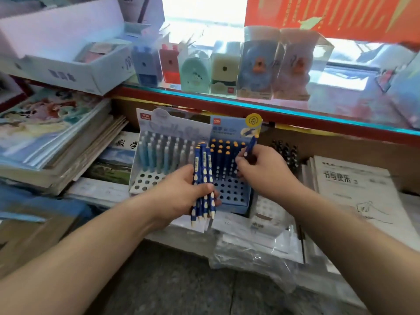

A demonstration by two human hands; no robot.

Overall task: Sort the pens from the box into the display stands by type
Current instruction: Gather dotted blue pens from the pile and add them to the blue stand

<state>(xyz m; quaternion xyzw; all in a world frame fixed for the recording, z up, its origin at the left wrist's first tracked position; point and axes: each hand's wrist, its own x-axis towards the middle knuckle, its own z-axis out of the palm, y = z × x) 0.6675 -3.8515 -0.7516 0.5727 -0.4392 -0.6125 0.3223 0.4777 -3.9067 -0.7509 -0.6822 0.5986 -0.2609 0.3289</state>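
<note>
Pens of a dark blue kind with white spots are gripped as a bundle in the left hand at the centre of the frame, with the pale tips pointing down and the yellow ends up. One more dark blue pen is pinched between the thumb and fingers of the right hand, just right of centre, and is held tilted over the blue display stand. The hands are apart, and the holed top of that stand is seen between them. Yellow-capped pens are seated upright in its back rows. Its left edge is covered by the bundle and the left hand, and its right side by the right hand.

Just beside it, toward the left, a pale display stand is set, with light blue pens standing in its back rows; its right edge is partly hidden by the bundle.

Notebooks are stacked at the left of the frame. A glass shelf runs across the upper part, and boxed pencil sharpeners are lined up on it. A white carton is seen at the upper left, a white workbook at the right, and plastic-wrapped packs at the lower centre, below the stands. Dark items behind the right hand cannot be identified.
</note>
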